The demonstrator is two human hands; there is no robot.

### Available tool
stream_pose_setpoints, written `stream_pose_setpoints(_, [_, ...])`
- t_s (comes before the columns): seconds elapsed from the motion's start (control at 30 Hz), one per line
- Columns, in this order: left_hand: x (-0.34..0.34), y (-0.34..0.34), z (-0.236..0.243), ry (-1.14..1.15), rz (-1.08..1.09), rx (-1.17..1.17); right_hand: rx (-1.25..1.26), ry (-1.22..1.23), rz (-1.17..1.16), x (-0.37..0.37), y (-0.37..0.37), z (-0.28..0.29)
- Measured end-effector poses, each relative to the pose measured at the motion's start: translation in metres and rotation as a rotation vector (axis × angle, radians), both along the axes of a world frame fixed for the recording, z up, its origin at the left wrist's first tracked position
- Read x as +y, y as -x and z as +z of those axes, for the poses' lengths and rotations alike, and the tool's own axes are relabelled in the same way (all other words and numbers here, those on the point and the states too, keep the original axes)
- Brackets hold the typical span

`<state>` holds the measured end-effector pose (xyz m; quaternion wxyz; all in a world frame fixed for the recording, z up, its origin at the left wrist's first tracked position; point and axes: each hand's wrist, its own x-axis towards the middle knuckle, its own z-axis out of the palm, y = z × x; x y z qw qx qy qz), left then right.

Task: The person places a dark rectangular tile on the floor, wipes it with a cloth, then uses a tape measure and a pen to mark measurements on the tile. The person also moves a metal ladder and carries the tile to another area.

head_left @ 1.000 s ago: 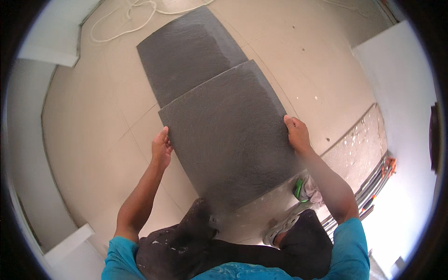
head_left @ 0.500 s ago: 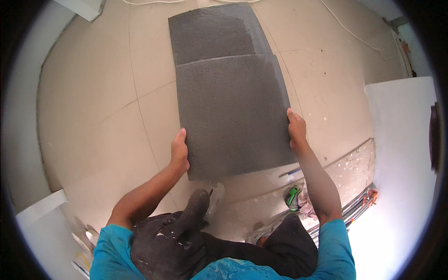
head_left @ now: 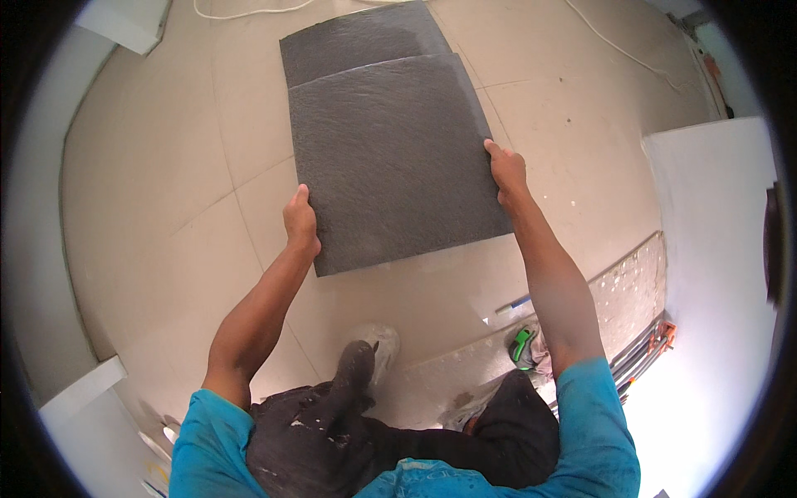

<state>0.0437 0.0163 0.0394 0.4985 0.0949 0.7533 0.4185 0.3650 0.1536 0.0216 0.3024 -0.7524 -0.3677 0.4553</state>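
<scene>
Between my two hands is a dark grey, stone-textured floor tile (head_left: pixel 394 166). My left hand (head_left: pixel 300 220) is closed on its left edge near the close corner, thumb on top. On the opposite edge, a bit farther from me, my right hand (head_left: pixel 506 173) grips the tile the same way. The fingers of both hands are hidden under it. Beyond lies a second dark grey tile (head_left: pixel 357 41), its near part covered by the held one. Whether the two tiles touch, I cannot tell.
Large beige tiles cover the floor (head_left: pixel 158 216). To my right lie a green and black tape measure (head_left: pixel 521 344), a blue-and-white pen-like stick (head_left: pixel 513 305), a stained board (head_left: pixel 618 286) and several grey rods (head_left: pixel 643 357). A white cable (head_left: pixel 618 46) runs along the far right.
Both hands have moved the held tile away from me and slightly left. It now covers more of the tile beyond, and my arms reach out farther.
</scene>
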Motion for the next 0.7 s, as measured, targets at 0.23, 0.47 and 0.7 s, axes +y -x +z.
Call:
stream_pose_setpoints(0.23, [0.013, -0.001, -0.008, 0.034, 0.101, 0.045, 0.033, 0.076, 0.118, 0.015, 0.001, 0.002])
stream_pose_setpoints(0.47, [0.01, 0.006, -0.025, 0.049, 0.088, 0.012, -0.035, 0.088, 0.275, 0.013, -0.013, 0.0])
stream_pose_setpoints(0.7, [0.008, 0.022, -0.042, 0.036, 0.058, 0.023, -0.369, -0.416, 0.039, -0.084, -0.055, 0.002])
